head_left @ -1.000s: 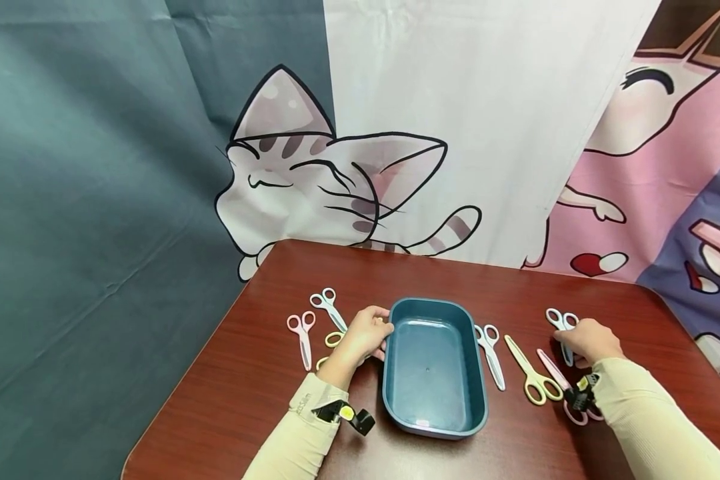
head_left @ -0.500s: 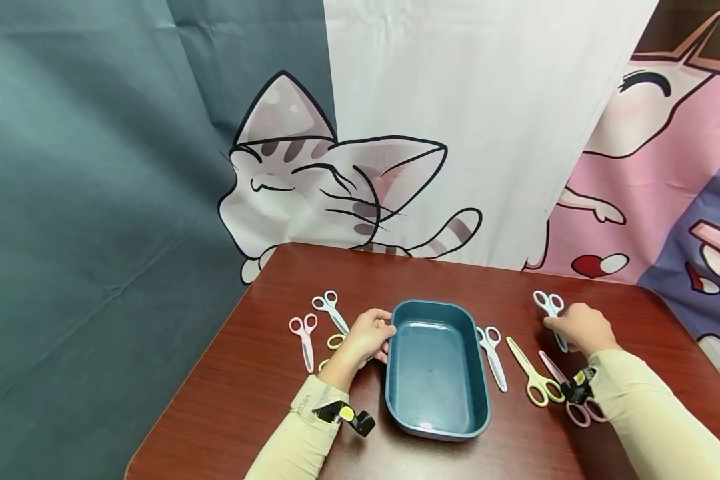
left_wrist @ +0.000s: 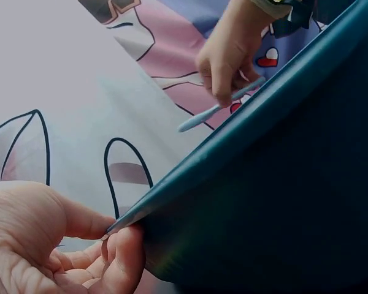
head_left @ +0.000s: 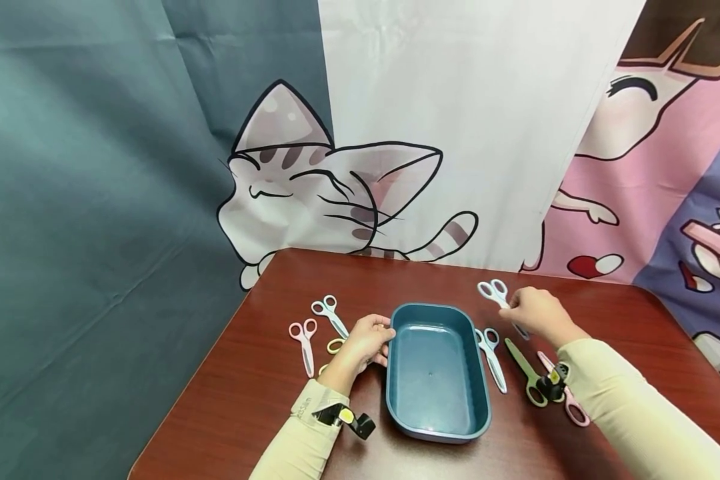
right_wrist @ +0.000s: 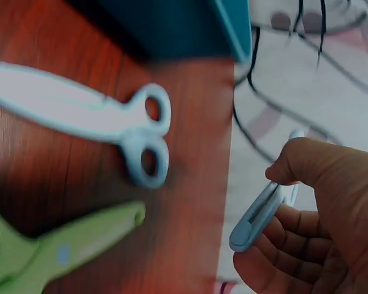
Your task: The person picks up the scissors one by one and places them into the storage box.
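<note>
Right of centre in the head view, the right hand (head_left: 537,312) pinches a pair of pale blue scissors (right_wrist: 256,220) between thumb and curled fingers, gripping them partway along, with the finger loops out to the upper left. Behind them the left-wrist view shows backdrop cloth, so they look lifted off the wooden table (head_left: 234,413).

The scissors look like smooth moulded plastic: probably light, stiff and hard to damage, though a slick surface like that could pivot in a fingertip pinch. The middle, near where the halves cross, seems the steadiest hold — taken by a single loop, the halves might swing apart and the far end droop.

At the centre bottom of the head view, the left hand (head_left: 369,340) pinches the rim of a dark teal rectangular bin (head_left: 432,400), at the upper part of its left side. The bin looks rigid and fairly light, and its smooth base might slide if nudged; the rim gives a narrow but firm edge to hold.

Just right of the bin lies another pale blue pair, the white-bladed scissors (head_left: 493,363), then the green scissors (head_left: 519,360) and, partly hidden by the right wrist's camera, the pink-handled scissors (head_left: 576,408) — all similarly stiff-looking, with loops that should be easy to hook.
</note>
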The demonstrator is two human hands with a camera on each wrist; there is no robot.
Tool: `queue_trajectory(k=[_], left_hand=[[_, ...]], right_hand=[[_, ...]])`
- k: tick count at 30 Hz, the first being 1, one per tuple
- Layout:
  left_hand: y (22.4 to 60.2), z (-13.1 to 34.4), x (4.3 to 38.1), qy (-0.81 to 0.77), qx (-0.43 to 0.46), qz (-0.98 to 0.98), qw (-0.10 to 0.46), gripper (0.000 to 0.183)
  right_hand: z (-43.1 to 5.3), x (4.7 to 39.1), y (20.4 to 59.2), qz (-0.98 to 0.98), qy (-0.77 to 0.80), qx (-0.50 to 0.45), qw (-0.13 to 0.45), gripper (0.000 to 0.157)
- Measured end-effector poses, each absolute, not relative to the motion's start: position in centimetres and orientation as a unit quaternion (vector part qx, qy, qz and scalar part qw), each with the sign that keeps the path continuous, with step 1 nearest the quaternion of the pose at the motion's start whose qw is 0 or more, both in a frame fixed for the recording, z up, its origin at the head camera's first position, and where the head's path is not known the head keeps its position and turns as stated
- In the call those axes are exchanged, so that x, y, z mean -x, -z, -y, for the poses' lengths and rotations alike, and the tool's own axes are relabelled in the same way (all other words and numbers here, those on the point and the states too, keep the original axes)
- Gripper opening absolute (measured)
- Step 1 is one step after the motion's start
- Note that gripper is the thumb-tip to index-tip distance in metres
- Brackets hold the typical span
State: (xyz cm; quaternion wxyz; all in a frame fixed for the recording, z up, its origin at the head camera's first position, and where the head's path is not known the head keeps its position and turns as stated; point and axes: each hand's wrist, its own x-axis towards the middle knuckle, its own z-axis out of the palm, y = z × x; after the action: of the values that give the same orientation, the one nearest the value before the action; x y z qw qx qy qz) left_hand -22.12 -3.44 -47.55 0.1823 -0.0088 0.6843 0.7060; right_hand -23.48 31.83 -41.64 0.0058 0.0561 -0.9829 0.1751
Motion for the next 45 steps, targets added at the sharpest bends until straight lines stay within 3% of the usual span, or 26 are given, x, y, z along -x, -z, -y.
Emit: queue_trajectory(k=[5,12,19,35,45], left_hand=[[47.7,3.5,22.2,-0.704,0.014,-0.686,0.185,0.033],[47.7,3.6,22.2,-0.703,0.015,-0.687,0.182,0.032],[47.9,3.7,22.3,-0.703,0.016,-0.689,0.176,0.029],[48.3,3.4,22.2,-0.704,0.021,-0.689,0.172,0.028],[48.1,3.0,22.0,-0.710,0.014,-0.682,0.174,0.028]], right_hand=[[-28.8,23.5,41.4,0.978,-0.178,-0.106,-0.001,0.019],[-24.6,23.2,41.0,0.965,-0.172,-0.193,0.035,0.011],[-21.5,23.0,41.6,0.949,-0.135,-0.278,0.054,0.016],[-19.9,23.7,45.4,0.932,-0.082,-0.352,0.012,0.023],[-20.0,23.4,46.5,0.929,-0.069,-0.362,0.024,0.032]])
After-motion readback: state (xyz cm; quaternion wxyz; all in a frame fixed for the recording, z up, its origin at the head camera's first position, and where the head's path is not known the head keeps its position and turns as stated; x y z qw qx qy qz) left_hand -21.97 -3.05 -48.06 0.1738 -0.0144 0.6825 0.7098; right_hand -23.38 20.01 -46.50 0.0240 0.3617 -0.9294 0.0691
